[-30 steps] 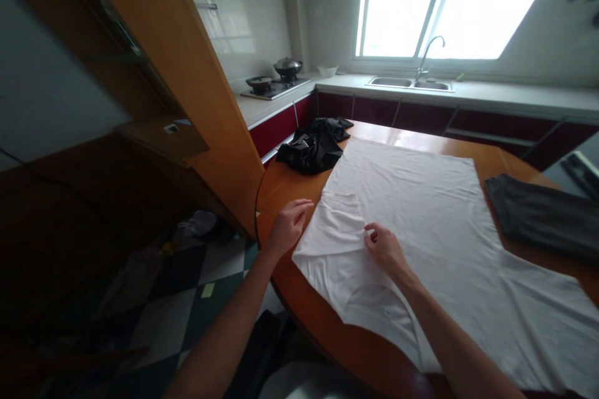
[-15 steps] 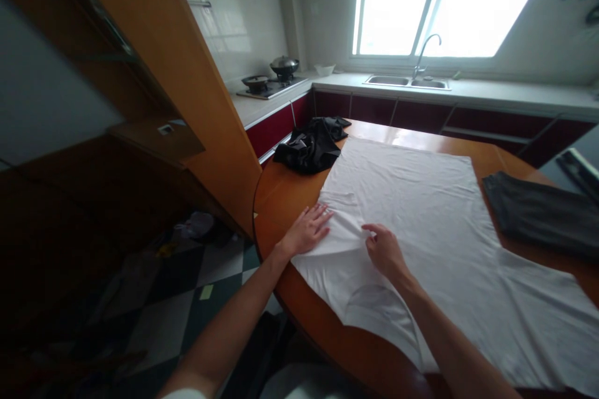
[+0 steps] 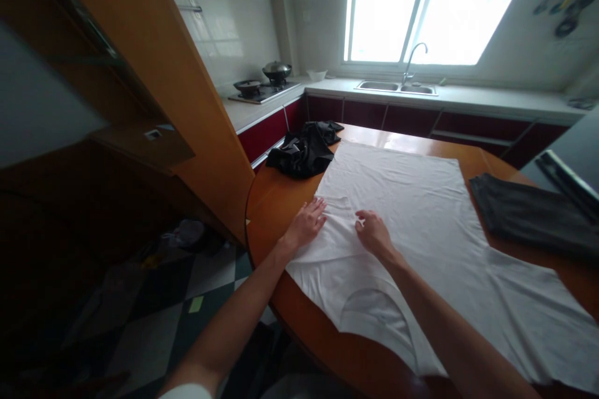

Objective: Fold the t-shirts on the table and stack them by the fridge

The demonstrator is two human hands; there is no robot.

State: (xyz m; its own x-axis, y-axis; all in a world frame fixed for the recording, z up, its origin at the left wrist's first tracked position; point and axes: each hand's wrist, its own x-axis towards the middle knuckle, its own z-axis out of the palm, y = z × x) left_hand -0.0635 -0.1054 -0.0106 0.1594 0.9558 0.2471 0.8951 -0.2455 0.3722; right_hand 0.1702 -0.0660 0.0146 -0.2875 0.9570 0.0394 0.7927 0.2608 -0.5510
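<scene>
A white T-shirt [image 3: 412, 199] lies spread over the round wooden table [image 3: 276, 199], its neckline toward me and one sleeve at the left edge. My left hand [image 3: 306, 223] rests flat on that left sleeve, fingers apart. To its right, my right hand [image 3: 373, 232] is over the shirt near the sleeve seam, fingers curled; whether it pinches any cloth is too small to tell. Small wrinkles run through the fabric between the two hands.
Black clothing [image 3: 304, 149] is bunched at the table's far left, and dark grey folded trousers [image 3: 528, 212] lie at the right. Beyond stand a counter with a sink [image 3: 397, 87] and a stove [image 3: 264, 93]. An orange wooden panel [image 3: 201, 106] rises at the left.
The view has shifted slightly. My right hand has moved a little away from me over the shirt, and its extended index finger is now more curled. My left hand stays on the sleeve.
</scene>
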